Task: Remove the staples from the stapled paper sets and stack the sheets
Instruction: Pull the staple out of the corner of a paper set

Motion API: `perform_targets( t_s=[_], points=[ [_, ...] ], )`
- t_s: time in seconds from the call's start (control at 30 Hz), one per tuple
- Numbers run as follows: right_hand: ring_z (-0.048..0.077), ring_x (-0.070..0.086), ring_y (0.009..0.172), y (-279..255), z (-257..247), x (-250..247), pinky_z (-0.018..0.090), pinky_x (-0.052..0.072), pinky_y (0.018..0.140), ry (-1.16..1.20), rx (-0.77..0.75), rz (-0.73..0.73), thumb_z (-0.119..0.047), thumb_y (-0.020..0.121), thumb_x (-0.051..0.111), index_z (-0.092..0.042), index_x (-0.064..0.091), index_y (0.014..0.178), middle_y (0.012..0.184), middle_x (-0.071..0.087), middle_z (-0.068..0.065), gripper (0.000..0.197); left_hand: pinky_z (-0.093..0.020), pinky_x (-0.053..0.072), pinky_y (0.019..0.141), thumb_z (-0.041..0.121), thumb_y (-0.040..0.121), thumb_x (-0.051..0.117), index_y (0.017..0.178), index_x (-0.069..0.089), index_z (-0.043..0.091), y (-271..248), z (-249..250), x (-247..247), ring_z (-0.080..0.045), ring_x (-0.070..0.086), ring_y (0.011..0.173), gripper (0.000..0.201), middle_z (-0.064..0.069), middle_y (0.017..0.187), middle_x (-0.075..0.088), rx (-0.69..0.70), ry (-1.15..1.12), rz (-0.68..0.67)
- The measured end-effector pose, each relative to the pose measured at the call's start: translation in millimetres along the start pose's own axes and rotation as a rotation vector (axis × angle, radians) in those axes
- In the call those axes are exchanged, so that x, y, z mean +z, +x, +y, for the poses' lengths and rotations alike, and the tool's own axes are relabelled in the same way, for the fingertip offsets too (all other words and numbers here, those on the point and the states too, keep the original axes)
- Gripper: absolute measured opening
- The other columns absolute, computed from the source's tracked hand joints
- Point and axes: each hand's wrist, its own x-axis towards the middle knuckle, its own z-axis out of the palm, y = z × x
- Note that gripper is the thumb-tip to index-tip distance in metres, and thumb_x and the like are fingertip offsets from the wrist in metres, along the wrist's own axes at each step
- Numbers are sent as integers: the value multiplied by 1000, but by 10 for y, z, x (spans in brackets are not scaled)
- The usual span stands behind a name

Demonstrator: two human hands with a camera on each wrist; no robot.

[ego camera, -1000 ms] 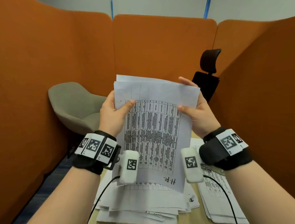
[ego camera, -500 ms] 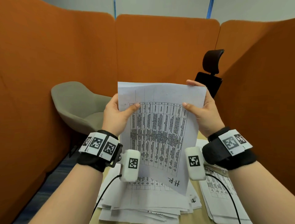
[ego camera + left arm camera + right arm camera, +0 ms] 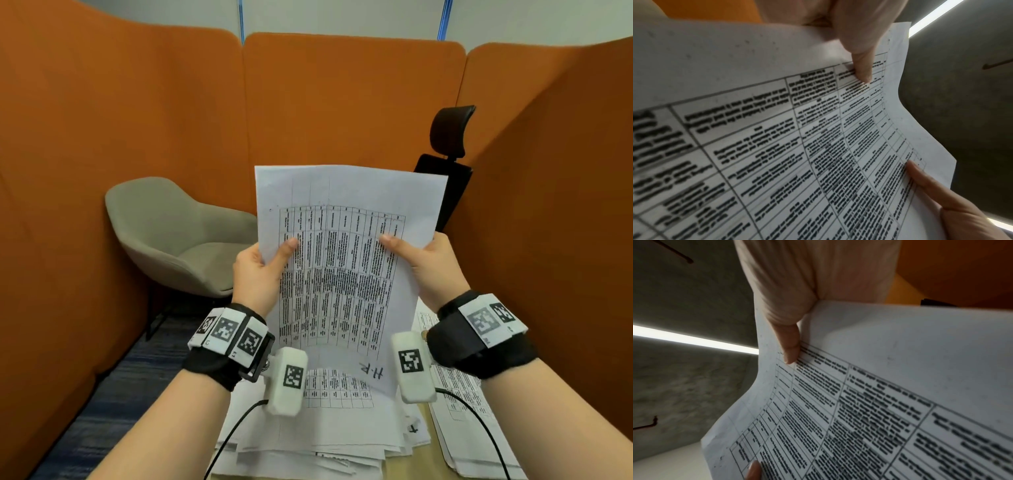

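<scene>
Loose pile (image 3: 308,442): white printed sheets lie fanned and uneven at the near edge of the tabletop (image 3: 423,460), a pale wood surface mostly hidden under paper. I judge this is where freed sheets get stacked; its edges are not squared.
Second pile (image 3: 459,394): more printed pages lie just beside the first, toward the tabletop's right edge, partly behind the right wrist. Whether they are stapled cannot be told.
Held paper set (image 3: 346,274): thin white office paper with a dense printed table and a handwritten mark near its lower corner. It is raised above the piles, nearly upright, facing the person, probably to be checked or evened up. It bows softly between the two grips, so it is limp. How many sheets it has cannot be told, and no staple is visible.
Left hand (image 3: 260,274): clamped on the set's left edge, thumb (image 3: 861,65) flat on the printed face and fingers hidden behind.
Right hand (image 3: 431,263): clamped on the right edge likewise, thumb (image 3: 789,345) pressed on the front. Gripping opposite edges keeps the floppy paper spread and readable.
Grey armchair (image 3: 178,240): a rounded, upholstered shell on the floor beyond the tabletop's far left.
Black office chair (image 3: 448,154): only its headrest and back top show, behind the paper.
Orange partitions (image 3: 342,96): felt-like panels with rounded top corners enclosing the space.
</scene>
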Motion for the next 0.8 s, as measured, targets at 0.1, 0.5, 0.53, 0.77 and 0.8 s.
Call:
perform_targets(
  t_s=[0.1,0.5,0.53,0.77,0.8],
  points=[
    [16,71,81,0,-42,21,29,58,70,0,-46,1,-1,86,58,-14,62,99,93,71,1,19,-22,51,82,32,77,67,93,64,27,49,85,-32,-7,65,94,17,9,97,68,36,-13,45],
    [10,69,75,-85,225,53,33,58,73,-151,106,-38,3,81,63,-21,61,91,89,69,-2,26,-19,50,80,9,82,67,102,63,13,-58,-72,-82,-3,66,84,21,-2,99,68,-98,61,37],
    [11,69,74,-77,178,47,32,58,72,-150,108,-38,3,81,63,-21,61,91,87,70,-4,25,-12,51,72,7,83,66,99,63,12,-53,-50,-87,4,65,75,17,0,93,68,-101,48,33],
    [18,68,83,21,56,-243,33,58,75,-250,278,-49,5,81,63,-3,61,109,100,68,7,29,-10,49,65,9,86,62,104,63,10,-143,-178,-23,-1,64,77,18,4,90,67,-232,93,-50],
    [18,67,82,15,120,-306,33,57,74,-335,331,-37,4,82,63,-4,61,107,100,67,8,27,-16,49,70,10,87,61,109,62,8,-203,-269,-1,-8,64,83,22,-1,96,67,-280,116,-51]
  ],
)
